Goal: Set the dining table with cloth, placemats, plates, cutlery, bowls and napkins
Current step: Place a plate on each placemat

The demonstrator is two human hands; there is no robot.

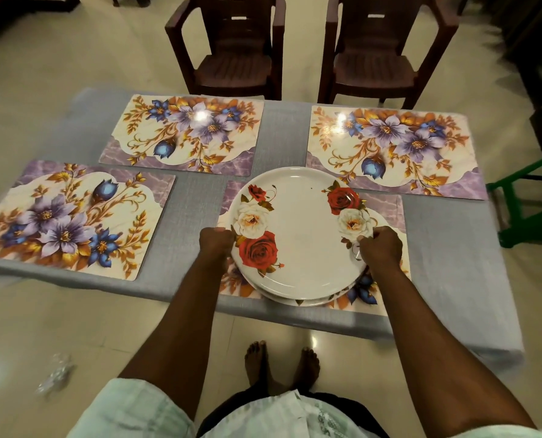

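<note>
A stack of white plates point(301, 238) printed with red and white roses is held over the near right placemat point(392, 210). My left hand point(216, 241) grips the stack's left rim and my right hand point(380, 248) grips its right rim. A grey cloth point(197, 203) covers the table. Floral placemats lie at the near left point(70, 216), far left point(184, 134) and far right point(396, 150). The near right mat is mostly hidden by the plates.
Two dark brown plastic chairs point(231, 49) point(380, 52) stand at the table's far side. A green stool frame point(528, 200) stands at the right. Crumpled clear plastic point(54, 374) lies on the floor at lower left. My bare feet point(279, 365) are by the table's near edge.
</note>
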